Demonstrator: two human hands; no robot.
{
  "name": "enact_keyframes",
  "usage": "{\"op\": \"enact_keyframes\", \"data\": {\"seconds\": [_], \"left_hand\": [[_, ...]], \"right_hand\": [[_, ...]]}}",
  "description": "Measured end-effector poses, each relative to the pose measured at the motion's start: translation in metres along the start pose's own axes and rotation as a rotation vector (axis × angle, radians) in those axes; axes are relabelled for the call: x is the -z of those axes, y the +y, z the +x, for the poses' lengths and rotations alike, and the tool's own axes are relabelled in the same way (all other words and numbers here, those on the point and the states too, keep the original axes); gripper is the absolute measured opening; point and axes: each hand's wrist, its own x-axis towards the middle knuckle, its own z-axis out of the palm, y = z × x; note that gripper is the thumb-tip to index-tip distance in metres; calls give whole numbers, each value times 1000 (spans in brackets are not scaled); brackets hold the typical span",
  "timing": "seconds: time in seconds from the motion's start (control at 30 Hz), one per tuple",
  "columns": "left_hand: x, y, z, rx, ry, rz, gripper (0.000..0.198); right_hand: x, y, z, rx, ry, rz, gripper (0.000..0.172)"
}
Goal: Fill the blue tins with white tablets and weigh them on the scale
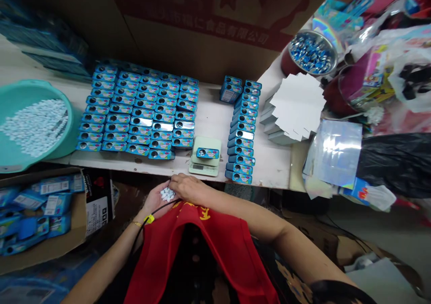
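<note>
My left hand point(153, 203) is cupped, palm up, just below the table's front edge, holding a small heap of white candies point(167, 193). Over its fingertips lies my right hand point(188, 190), fingers bent down beside the heap; what they pinch, if anything, is hidden. Just beyond my hands, a pale green scale point(204, 169) carries one blue box point(207, 153) with a round dark hole in its top. Several rows of similar blue boxes point(138, 111) stand to the left of the scale. To its right runs another column of blue boxes point(243, 133).
At far left a turquoise basin point(72, 131) holds many white candies. Below it, a carton point(79, 209) contains blue boxes. A large cardboard box point(188, 48) stands behind. On the right are white card stacks point(298, 106), a bowl of blue caps point(311, 52) and plastic sheets point(338, 153).
</note>
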Motion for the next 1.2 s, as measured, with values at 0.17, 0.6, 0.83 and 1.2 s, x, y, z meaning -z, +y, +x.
{"op": "enact_keyframes", "data": {"seconds": [0.17,0.6,0.83,1.2], "left_hand": [[-5,-3,-1,1,24,36,23],[-37,5,16,-25,-162,17,16],[-33,13,11,-75,-48,-20,17],[33,28,2,-163,93,-113,20]], "right_hand": [[-1,-1,-2,3,-15,22,7],[20,34,-29,-100,422,234,16],[43,81,-37,-320,396,3,24],[35,61,-12,-334,148,-219,41]]}}
